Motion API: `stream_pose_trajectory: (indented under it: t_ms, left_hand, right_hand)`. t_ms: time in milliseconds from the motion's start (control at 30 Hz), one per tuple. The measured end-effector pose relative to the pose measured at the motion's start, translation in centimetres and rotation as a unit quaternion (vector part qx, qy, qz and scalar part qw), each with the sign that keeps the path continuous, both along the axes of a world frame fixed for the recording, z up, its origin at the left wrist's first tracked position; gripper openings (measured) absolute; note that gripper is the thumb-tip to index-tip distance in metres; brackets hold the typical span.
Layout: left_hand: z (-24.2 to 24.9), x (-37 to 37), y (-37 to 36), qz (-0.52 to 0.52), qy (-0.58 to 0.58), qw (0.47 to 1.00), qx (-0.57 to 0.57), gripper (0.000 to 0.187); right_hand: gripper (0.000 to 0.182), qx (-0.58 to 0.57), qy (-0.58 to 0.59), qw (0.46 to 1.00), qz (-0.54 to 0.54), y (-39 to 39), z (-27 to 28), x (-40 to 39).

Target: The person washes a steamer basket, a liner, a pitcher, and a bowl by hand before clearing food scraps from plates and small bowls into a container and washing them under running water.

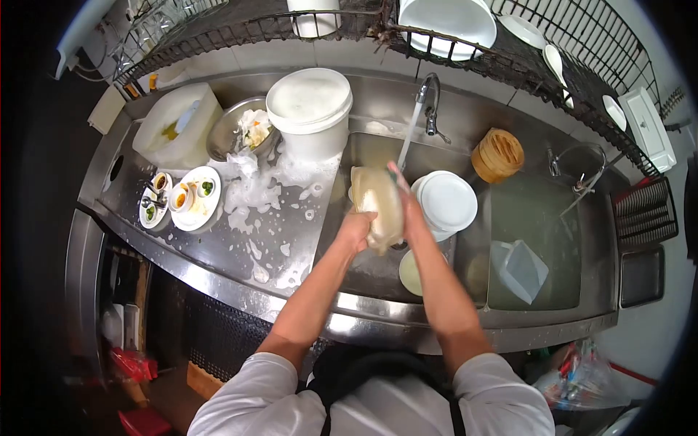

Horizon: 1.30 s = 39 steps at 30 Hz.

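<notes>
Over the middle sink basin, my left hand grips the near side of a cream-coloured round container, which is tipped on its side. My right hand presses along the container's right side, its fingers blurred by motion. A bit of green and pink shows at those fingertips, too small to name. Beside my right hand is a stack of white plates. Below it, a pale green dish lies partly hidden by my right forearm. Water runs from the tap just beyond the hands.
To the left are a lidded white bucket, a metal bowl of scraps, a plastic tub and plates with leftovers. Rightward, a bamboo steamer sits near a water-filled basin. A wire rack hangs above.
</notes>
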<state>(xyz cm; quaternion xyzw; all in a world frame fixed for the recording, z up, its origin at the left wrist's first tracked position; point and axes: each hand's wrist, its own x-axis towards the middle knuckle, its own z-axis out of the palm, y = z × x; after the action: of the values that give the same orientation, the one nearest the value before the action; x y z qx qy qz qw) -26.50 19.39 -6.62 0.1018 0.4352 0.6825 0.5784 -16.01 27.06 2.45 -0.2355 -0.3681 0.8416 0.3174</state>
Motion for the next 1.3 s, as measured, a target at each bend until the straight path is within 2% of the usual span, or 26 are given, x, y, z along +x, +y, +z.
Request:
stream_pose_trajectory:
  t_ms: [33, 100, 200, 233, 333, 400, 433, 500, 567, 633, 667, 700, 767, 833, 867, 900, 933, 967, 1000, 1100, 1133, 1167, 1200, 1233, 1267, 1300]
  left_hand:
    - [2.3, 0.0, -0.5, 0.051, -0.074, 0.996, 0.022, 0.039]
    - [2.5, -0.6, -0.4, 0.073, -0.068, 0.994, 0.038, 0.033]
    - [4.0, -0.5, -1.6, -0.004, -0.025, 0.998, 0.051, 0.027]
    - [3.8, -0.3, -1.6, -0.033, -0.006, 0.999, 0.028, 0.027]
    - [2.5, 0.4, -2.6, -0.025, 0.004, 0.999, 0.037, 0.028]
    - [1.8, -0.4, -2.3, 0.023, -0.001, 0.996, 0.084, 0.029]
    - [4.1, -0.6, -3.5, 0.042, 0.022, 0.998, 0.045, 0.031]
    - [3.7, -2.5, -5.3, 0.045, 0.027, 0.998, 0.04, 0.03]
    - [3.6, -3.3, -6.3, 0.063, -0.013, 0.996, 0.058, 0.032]
    - [4.0, -3.1, -7.6, 0.099, -0.097, 0.986, 0.091, 0.037]
    - [3.3, -3.2, -8.2, 0.103, -0.126, 0.983, 0.089, 0.039]
    - [2.6, -3.3, -8.9, 0.108, -0.155, 0.978, 0.085, 0.041]
    - [3.1, -3.0, -10.2, 0.125, -0.156, 0.979, 0.05, 0.041]
    - [4.7, -3.5, -11.8, 0.116, -0.079, 0.99, 0.012, 0.033]
    - [4.9, -3.8, -13.0, 0.099, -0.031, 0.995, 0.005, 0.029]
    - [5.1, -4.2, -14.1, 0.085, 0.017, 0.996, 0.001, 0.026]
    - [5.5, -4.7, -15.2, 0.095, 0.05, 0.993, -0.054, 0.027]
    - [5.7, -5.1, -16.2, 0.103, 0.085, 0.985, -0.111, 0.029]
    - [5.5, -5.3, -16.9, 0.123, 0.097, 0.981, -0.115, 0.029]
    - [5.7, -5.5, -17.1, 0.166, 0.107, 0.972, -0.13, 0.032]
    - [6.1, -5.2, -16.6, 0.165, 0.091, 0.973, -0.137, 0.033]
    - [6.3, -4.5, -16.3, 0.154, 0.074, 0.974, -0.149, 0.035]
    - [5.9, -4.0, -15.7, 0.143, 0.064, 0.979, -0.133, 0.036]
    - [5.1, -3.6, -14.8, 0.132, 0.052, 0.983, -0.116, 0.037]
    - [4.4, -3.2, -14.0, 0.123, 0.037, 0.987, -0.097, 0.038]
    - [3.8, -2.8, -13.1, 0.099, 0.032, 0.991, -0.08, 0.039]
  right_hand:
    - [0.053, 0.065, 0.0, 0.997, -0.03, -1.3, -2.1, 0.0]
    - [0.049, 0.227, -0.047, 0.968, -0.092, -3.3, -4.5, 0.3]
    - [0.039, 0.555, -0.109, 0.822, -0.07, -2.9, 3.2, 0.1]
    - [0.033, 0.507, -0.108, 0.855, -0.025, -0.5, 3.6, -0.7]
    - [0.03, 0.136, -0.091, 0.984, 0.064, 3.0, -0.1, -1.8]
    - [0.026, 0.254, -0.22, 0.941, -0.031, 0.1, -2.4, -1.8]
    - [0.025, 0.31, -0.262, 0.911, -0.069, -1.4, -3.7, -1.6]
    - [0.023, 0.426, -0.241, 0.865, -0.105, -2.0, -7.4, -2.4]
    - [0.022, 0.476, -0.172, 0.839, -0.2, -1.8, 2.5, -6.2]
    - [0.031, 0.513, -0.104, 0.836, -0.165, 0.5, 7.7, -11.1]
    - [0.026, 0.578, -0.054, 0.787, -0.211, 2.5, 8.8, -14.6]
    - [0.024, 0.685, -0.147, 0.65, -0.294, 4.3, 9.8, -17.0]
    - [0.023, 0.678, -0.261, 0.618, -0.301, 5.9, 9.1, -17.3]
    - [0.024, 0.452, -0.28, 0.829, -0.171, 8.1, 4.5, -16.1]
    - [0.025, 0.382, -0.28, 0.868, -0.151, 10.4, -1.3, -14.2]
    - [0.026, 0.077, -0.091, 0.979, -0.163, 11.8, -6.2, -12.0]
    - [0.027, 0.003, -0.158, 0.975, -0.157, 14.3, -9.8, -8.8]
    - [0.036, -0.171, -0.129, 0.959, -0.184, 17.2, -12.0, -6.0]
    - [0.046, -0.236, -0.085, 0.939, -0.235, 18.9, -12.1, -3.8]
    - [0.051, -0.096, 0.043, 0.937, -0.332, 25.2, -11.1, -3.3]
    - [0.047, 0.089, -0.116, 0.945, -0.294, 23.5, -9.4, -4.7]
    - [0.043, 0.262, -0.269, 0.884, -0.279, 21.5, -7.1, -6.3]
    - [0.042, 0.437, -0.307, 0.82, -0.204, 19.3, -6.3, -5.8]
    - [0.044, 0.627, -0.414, 0.656, -0.066, 19.8, -7.2, -6.1]
    - [0.045, 0.554, -0.323, 0.762, -0.086, 12.8, -1.6, -3.8]
    - [0.047, 0.544, -0.341, 0.754, -0.142, 9.3, 0.4, -1.0]
